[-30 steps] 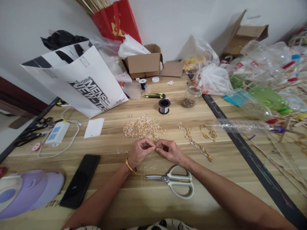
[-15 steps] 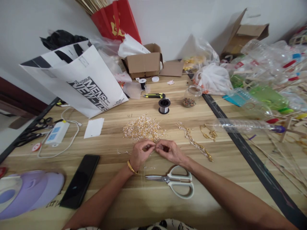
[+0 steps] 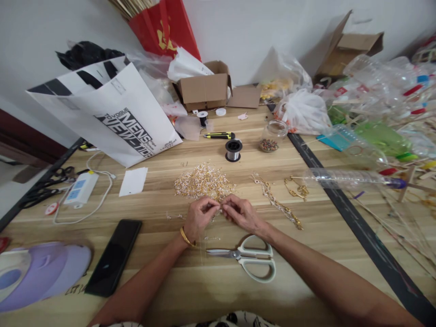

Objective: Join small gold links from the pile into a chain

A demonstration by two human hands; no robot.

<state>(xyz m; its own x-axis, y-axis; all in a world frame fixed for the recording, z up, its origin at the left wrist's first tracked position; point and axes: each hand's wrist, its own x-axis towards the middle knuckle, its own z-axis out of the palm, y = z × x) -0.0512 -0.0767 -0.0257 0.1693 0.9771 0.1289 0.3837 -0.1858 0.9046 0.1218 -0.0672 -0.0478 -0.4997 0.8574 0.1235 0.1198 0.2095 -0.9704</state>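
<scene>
My left hand (image 3: pixel 200 218), with a gold bangle (image 3: pixel 186 238) at its wrist, pinches something tiny between thumb and forefinger. Close against it, my right hand (image 3: pixel 241 213) is pinched too, its fingertips almost meeting the left ones. What lies between the fingertips is too small to name; a thin clear line hangs below the left hand. Just beyond both hands spreads a pile of small gold and clear beads (image 3: pixel 202 180). Scissors (image 3: pixel 240 256) with pale handles lie nearer me, blades pointing left. A short beaded strand (image 3: pixel 212 238) rests above the blades.
Right of the hands lie a beaded chain (image 3: pixel 277 200) and a gold chain (image 3: pixel 297 188). Behind the pile stand a wire spool (image 3: pixel 233 151), a utility knife (image 3: pixel 220 136) and a jar of beads (image 3: pixel 272 136). Left are a phone (image 3: pixel 114 256) and a power strip (image 3: pixel 81 189). Plastic bottles (image 3: pixel 381 136) crowd the right.
My right hand's fingers have shifted slightly, rising a little at the fingertips. My left hand stays nearly in place.
</scene>
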